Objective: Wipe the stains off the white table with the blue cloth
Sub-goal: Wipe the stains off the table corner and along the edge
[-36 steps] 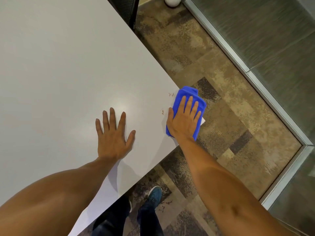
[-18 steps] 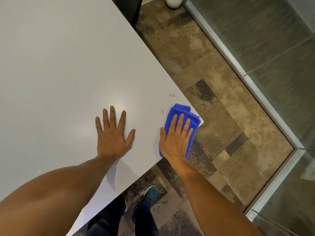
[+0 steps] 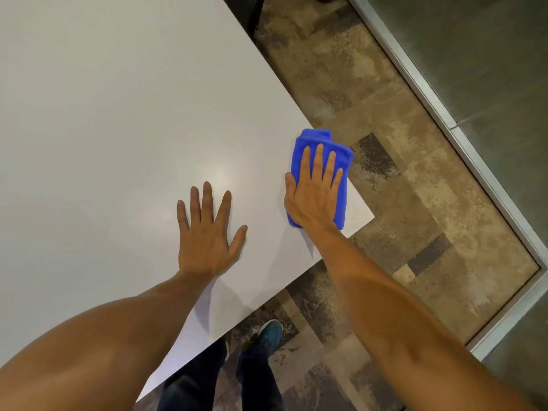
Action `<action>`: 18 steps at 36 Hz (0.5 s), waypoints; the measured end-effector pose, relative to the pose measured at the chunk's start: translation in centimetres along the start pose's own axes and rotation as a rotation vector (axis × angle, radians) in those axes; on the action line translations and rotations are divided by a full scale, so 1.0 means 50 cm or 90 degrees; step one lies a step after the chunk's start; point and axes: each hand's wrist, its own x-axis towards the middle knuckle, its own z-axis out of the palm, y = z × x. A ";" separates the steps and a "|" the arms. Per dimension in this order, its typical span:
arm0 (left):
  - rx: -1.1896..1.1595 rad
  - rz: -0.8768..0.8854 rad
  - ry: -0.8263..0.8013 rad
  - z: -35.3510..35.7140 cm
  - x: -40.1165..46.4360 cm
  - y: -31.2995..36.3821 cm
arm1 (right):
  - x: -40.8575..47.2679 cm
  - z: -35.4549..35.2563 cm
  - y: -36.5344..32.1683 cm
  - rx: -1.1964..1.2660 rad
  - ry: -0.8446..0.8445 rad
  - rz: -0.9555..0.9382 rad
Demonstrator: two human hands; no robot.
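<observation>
The white table [image 3: 118, 129] fills the left and middle of the head view, its near right corner at the right of my hands. A folded blue cloth [image 3: 314, 143] lies on that corner against the table's right edge. My right hand [image 3: 315, 189] presses flat on the cloth, fingers spread, covering most of it. My left hand [image 3: 206, 235] rests flat on the bare tabletop to the left of the cloth, fingers apart, holding nothing. No reddish stain marks show beside the cloth; whatever lies under it is hidden.
Patterned brown carpet [image 3: 385, 188] lies beyond the table's right and near edges. A metal frame [image 3: 444, 129] with glass panels runs along the right. My legs and a blue shoe [image 3: 271, 332] stand below the table's near edge. A dark chair part [image 3: 252, 7] is at the top.
My right hand slid the cloth away from me along the table's right edge, over the spot where small reddish marks showed; those marks are no longer visible. My left hand stayed put.
</observation>
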 end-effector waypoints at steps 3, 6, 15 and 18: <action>0.004 0.001 -0.002 0.001 0.000 0.000 | 0.047 -0.012 0.011 0.000 0.001 0.012; -0.001 0.003 -0.001 0.002 -0.001 -0.001 | 0.080 -0.023 0.022 0.012 -0.007 0.024; -0.007 0.002 -0.016 -0.011 -0.004 0.002 | 0.022 -0.012 0.014 -0.026 -0.018 -0.036; -0.008 -0.003 -0.025 -0.015 -0.004 0.003 | -0.037 0.003 0.011 -0.027 -0.029 -0.088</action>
